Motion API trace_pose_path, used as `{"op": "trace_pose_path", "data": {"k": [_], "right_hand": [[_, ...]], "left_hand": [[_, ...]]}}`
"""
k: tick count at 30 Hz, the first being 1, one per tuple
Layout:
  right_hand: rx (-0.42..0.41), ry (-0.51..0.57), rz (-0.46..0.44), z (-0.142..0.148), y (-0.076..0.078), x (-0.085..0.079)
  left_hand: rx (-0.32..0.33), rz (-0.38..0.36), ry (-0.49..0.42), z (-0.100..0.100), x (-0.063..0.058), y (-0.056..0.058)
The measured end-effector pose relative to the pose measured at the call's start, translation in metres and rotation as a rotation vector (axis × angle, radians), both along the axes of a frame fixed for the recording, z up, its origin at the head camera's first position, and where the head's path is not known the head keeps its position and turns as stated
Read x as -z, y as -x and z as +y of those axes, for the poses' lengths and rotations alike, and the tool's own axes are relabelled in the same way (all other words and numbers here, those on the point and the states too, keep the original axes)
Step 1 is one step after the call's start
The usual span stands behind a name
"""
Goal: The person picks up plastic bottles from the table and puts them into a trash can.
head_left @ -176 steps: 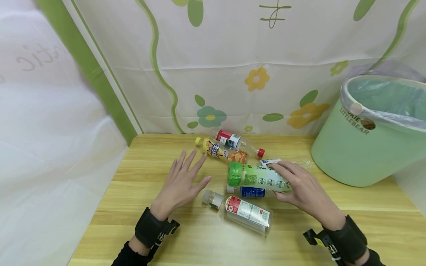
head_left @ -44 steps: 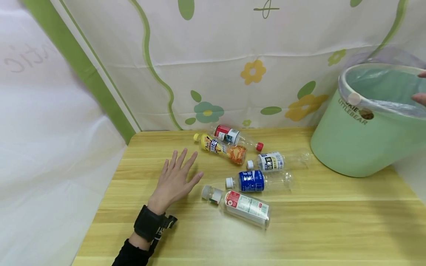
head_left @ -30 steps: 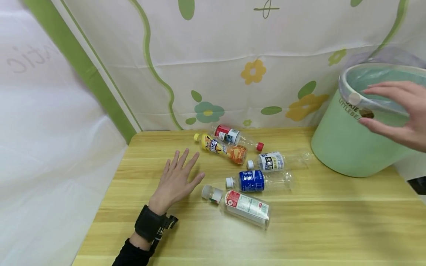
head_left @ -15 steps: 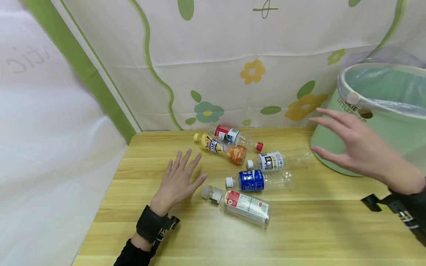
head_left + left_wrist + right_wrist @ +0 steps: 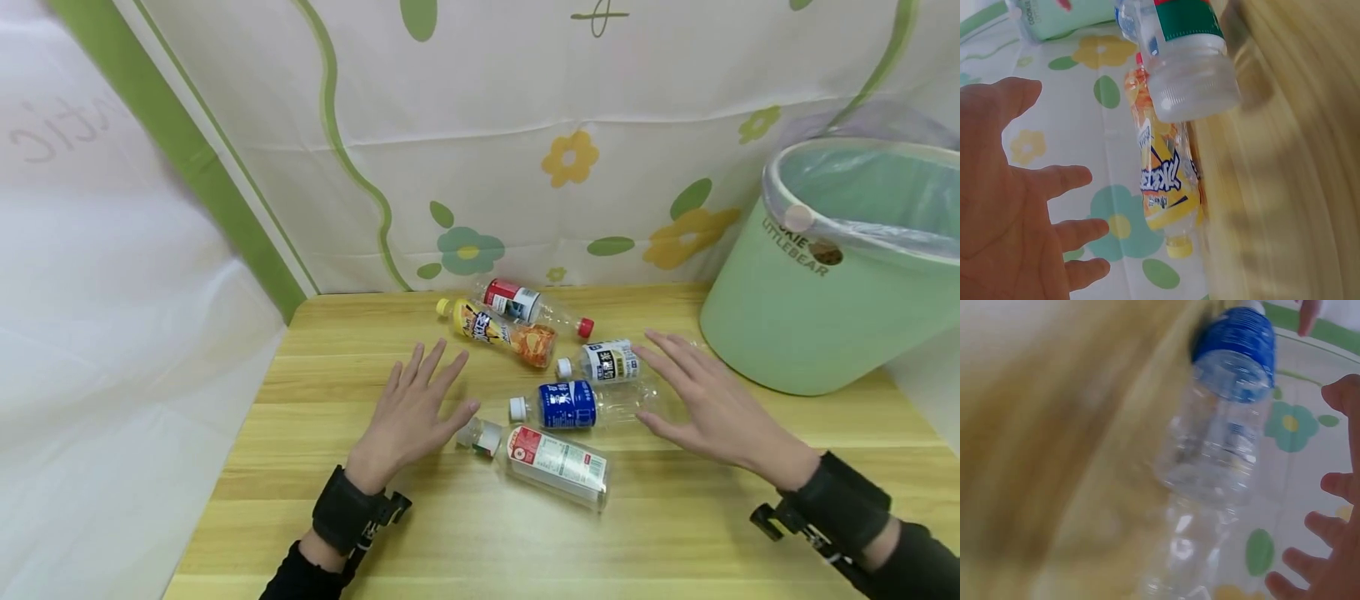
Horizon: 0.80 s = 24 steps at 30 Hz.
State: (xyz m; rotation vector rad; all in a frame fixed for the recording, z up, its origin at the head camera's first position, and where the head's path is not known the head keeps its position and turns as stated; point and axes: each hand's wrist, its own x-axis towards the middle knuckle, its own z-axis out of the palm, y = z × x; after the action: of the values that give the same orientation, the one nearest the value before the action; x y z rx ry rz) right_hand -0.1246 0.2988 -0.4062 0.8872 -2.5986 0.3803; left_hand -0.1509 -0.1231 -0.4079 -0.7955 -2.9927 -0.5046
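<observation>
My left hand [image 5: 412,421], fingers spread, hovers over the left of the table near the cap of a clear plastic bottle [image 5: 558,467] with a red-and-white label. It holds nothing. My right hand [image 5: 723,412] has its fingers extended beside the base of a blue-labelled bottle [image 5: 567,405] and covers the lower end of a white-labelled bottle [image 5: 612,362]. Nothing is gripped; the right wrist view shows its fingers apart from the blue-labelled bottle. Behind these lie a yellow-capped orange drink bottle [image 5: 495,332] and a red-capped bottle [image 5: 517,302], close together.
A pale green trash bin [image 5: 810,333] with a clear liner stands at the back right. A patterned white cloth [image 5: 480,167] hangs behind the wooden table [image 5: 487,550], and white cloth lines the left side.
Earlier my right hand held a green-capped bottle, which is no longer on the table. It then appeared empty at the bin and came back left to the bottles. My left hand barely moved.
</observation>
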Motion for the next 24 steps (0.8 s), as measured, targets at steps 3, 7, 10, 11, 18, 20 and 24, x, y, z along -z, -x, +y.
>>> {"op": "trace_pose_path", "data": {"k": [3, 7, 10, 11, 18, 20, 24], "right_hand": [[0.014, -0.020, 0.010, 0.000, -0.002, 0.017], [0.017, -0.015, 0.009, -0.001, -0.005, 0.028], [0.015, -0.007, 0.005, -0.002, -0.006, 0.032], [0.017, -0.006, 0.006, -0.002, -0.006, 0.033], [0.023, -0.003, -0.004, -0.004, -0.009, 0.036], [0.025, -0.005, -0.004, -0.004, -0.008, 0.036], [0.029, -0.007, -0.001, -0.003, -0.008, 0.037]], "left_hand": [[0.025, -0.005, 0.009, 0.006, -0.001, -0.003], [0.079, -0.017, 0.023, 0.015, -0.002, -0.010], [0.132, -0.018, 0.031, 0.022, -0.002, -0.016], [0.150, -0.017, 0.033, 0.024, -0.001, -0.018], [0.256, -0.015, 0.021, 0.035, 0.007, -0.026], [0.278, -0.024, 0.027, 0.037, 0.009, -0.027], [0.311, -0.045, 0.048, 0.040, 0.013, -0.029]]}}
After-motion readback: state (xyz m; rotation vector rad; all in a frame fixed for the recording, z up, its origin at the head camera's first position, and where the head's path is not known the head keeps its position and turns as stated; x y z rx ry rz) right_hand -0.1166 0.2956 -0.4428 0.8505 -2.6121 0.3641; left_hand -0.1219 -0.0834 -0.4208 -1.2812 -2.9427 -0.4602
